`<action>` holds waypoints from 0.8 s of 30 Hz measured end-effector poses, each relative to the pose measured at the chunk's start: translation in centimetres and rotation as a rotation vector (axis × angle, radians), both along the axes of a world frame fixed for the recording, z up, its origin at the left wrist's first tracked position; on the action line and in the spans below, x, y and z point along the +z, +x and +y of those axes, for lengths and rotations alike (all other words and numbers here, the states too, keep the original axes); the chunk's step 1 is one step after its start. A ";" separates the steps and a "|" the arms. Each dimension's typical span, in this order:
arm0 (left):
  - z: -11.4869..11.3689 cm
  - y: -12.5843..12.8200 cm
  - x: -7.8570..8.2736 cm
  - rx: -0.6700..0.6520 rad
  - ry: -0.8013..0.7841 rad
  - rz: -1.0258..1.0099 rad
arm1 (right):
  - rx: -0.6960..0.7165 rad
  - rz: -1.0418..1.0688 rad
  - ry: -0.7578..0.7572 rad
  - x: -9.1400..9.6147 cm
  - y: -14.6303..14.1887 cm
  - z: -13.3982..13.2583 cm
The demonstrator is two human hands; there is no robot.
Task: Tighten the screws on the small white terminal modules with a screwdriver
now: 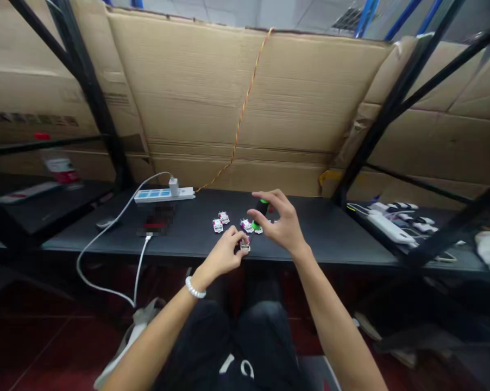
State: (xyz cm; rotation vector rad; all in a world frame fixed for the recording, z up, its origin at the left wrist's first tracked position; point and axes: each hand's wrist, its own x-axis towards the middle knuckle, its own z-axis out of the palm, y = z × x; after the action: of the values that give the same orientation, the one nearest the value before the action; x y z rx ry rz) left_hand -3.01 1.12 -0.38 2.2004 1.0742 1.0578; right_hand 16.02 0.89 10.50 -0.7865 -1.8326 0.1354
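My left hand [227,251] pinches a small white-and-purple part [245,247] near the table's front edge. Its fingertips press the part from the left and hide some of it. My right hand [281,222] has its thumb and fingers around the black-and-green handle of a screwdriver [262,208]. The screwdriver stands tilted, its lower end pointing down toward the part; the tip is too small to make out. Beyond my hands lie several similar parts, among them one white-and-purple piece [218,225] to the left and another [246,225] close to the screwdriver.
A white power strip [163,195] with a plugged-in charger stands at the back left of the black table [330,233]. Its white cable loops over the front edge to a dark device [157,221]. Cardboard [196,92] walls the back. More power strips [391,228] lie right, past the frame post.
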 end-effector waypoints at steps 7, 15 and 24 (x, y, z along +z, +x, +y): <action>0.0 0.1 0.0 0.011 -0.005 0.012 | 0.107 0.051 -0.071 -0.6 -0.2 0.1; 0.0 0.0 0.0 0.010 0.002 0.023 | -0.022 0.072 0.051 -0.9 -1.4 0.5; 0.0 0.1 0.1 0.014 -0.004 0.029 | -0.024 0.083 0.043 -1.0 -0.6 0.7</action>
State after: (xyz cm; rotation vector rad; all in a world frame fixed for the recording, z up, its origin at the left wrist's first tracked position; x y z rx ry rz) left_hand -2.92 1.11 -0.32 2.2144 1.1053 1.0319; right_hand 15.39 1.58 9.45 -0.7609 -1.7415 0.1112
